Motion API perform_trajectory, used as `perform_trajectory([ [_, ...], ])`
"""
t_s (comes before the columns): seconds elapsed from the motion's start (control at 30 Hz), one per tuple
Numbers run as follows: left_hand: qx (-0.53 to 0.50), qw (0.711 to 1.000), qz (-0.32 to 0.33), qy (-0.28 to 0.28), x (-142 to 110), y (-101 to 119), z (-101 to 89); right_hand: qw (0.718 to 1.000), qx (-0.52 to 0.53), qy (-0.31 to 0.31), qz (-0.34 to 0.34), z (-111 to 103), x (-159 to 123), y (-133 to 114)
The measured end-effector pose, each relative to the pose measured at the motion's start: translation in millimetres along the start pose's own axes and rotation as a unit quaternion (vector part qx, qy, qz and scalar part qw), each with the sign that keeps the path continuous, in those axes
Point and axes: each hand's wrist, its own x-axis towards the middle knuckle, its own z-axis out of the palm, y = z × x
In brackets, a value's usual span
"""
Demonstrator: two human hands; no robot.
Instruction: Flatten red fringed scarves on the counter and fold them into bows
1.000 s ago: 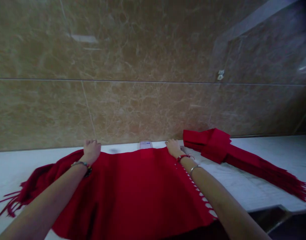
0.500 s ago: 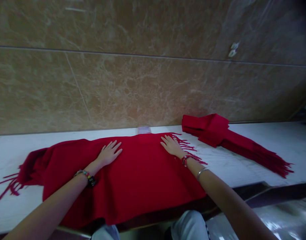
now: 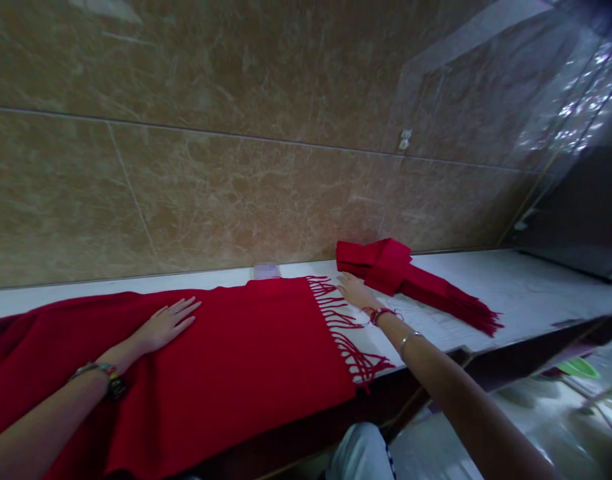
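Note:
A wide red scarf [image 3: 246,340] lies spread over the white tabletop, its near side hanging past the front edge. My left hand [image 3: 165,327] rests flat on its upper part, fingers apart. Just beyond the fringe [image 3: 339,320] at the scarf's right end, my right hand [image 3: 355,291] is stretched out low over the table, fingers extended and holding nothing. Close to those fingertips lies a second red scarf [image 3: 391,267], folded and knotted, its fringed tail pointing right. Whether my right hand touches the tabletop or the fringe, I cannot tell.
A brown marbled wall [image 3: 236,187] rises behind the white tabletop [image 3: 466,280]. A small pale label or packet [image 3: 267,271] sits at the wall's foot. An outlet [image 3: 405,139] is on the wall. Below at right is a green basin [image 3: 579,367]. My knee [image 3: 365,450] is under the table edge.
The view has turned to the right. My right hand has moved off the spread scarf, past its fringe, toward the knotted scarf. My left hand still lies flat on the cloth.

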Motion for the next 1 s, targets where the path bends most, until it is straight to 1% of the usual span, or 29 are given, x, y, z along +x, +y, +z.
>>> perform_trajectory([
  [0.07,0.004,1.000,0.001,0.008,-5.9,-11.3,-2.7,0.997,0.044,0.041,-0.055,-2.4,-10.4,-18.4],
  [0.13,0.014,1.000,-0.001,0.005,-8.3,-15.0,-8.1,0.980,0.115,0.058,-0.153,0.4,-22.5,-38.6],
  [0.17,0.023,1.000,-0.003,-0.005,-7.5,-12.8,-12.1,0.969,0.142,0.054,-0.197,3.1,-28.2,-46.9],
  [0.2,0.036,0.999,-0.012,-0.020,-5.2,-7.1,-16.8,0.960,0.157,0.046,-0.229,6.1,-33.3,-53.1],
  [0.23,0.051,0.998,-0.027,-0.036,-1.5,2.2,-21.7,0.957,0.158,0.036,-0.241,9.1,-37.3,-56.9],
  [0.27,0.067,0.996,-0.046,-0.049,3.5,15.2,-26.4,0.958,0.152,0.030,-0.241,11.9,-40.2,-58.3],
  [0.3,0.082,0.992,-0.081,-0.058,9.3,31.9,-30.2,0.961,0.146,0.028,-0.234,14.1,-41.9,-57.8],
  [0.37,0.081,0.992,-0.094,-0.036,21.6,74.1,-33.4,0.964,0.137,0.027,-0.225,16.5,-42.2,-53.1],
  [0.4,0.074,0.992,-0.097,-0.013,27.1,98.0,-32.3,0.965,0.135,0.025,-0.225,16.4,-41.1,-50.2],
  [0.47,0.018,0.991,-0.095,0.091,36.1,145.6,-25.2,0.965,0.132,0.026,-0.227,13.5,-36.9,-44.9],
  [0.5,-0.004,0.990,-0.078,0.119,39.6,166.8,-19.9,0.965,0.130,0.031,-0.224,10.9,-33.7,-42.8],
  [0.53,-0.023,0.990,-0.046,0.129,42.8,185.1,-14.1,0.967,0.129,0.041,-0.218,7.8,-29.5,-41.2],
  [0.6,-0.052,0.989,0.060,0.126,49.0,210.8,-3.2,0.970,0.127,0.068,-0.195,1.1,-18.6,-39.2],
  [0.67,-0.074,0.982,0.148,0.092,55.0,222.6,4.0,0.973,0.123,0.085,-0.174,-3.9,-4.8,-39.3],
  [0.73,-0.089,0.978,0.185,0.041,59.5,225.2,6.1,0.978,0.111,0.070,-0.164,-5.1,9.7,-42.0],
  [0.83,-0.093,0.979,0.183,-0.019,60.7,223.3,2.3,0.982,0.088,0.026,-0.167,-0.7,27.1,-47.7],
  [0.93,-0.095,0.979,0.175,-0.037,57.6,223.1,-3.1,0.984,0.074,0.007,-0.159,3.3,34.9,-44.6],
  [1.0,-0.097,0.979,0.173,-0.038,56.0,224.0,-4.7,0.988,0.063,-0.002,-0.142,1.0,34.8,-33.5],
])
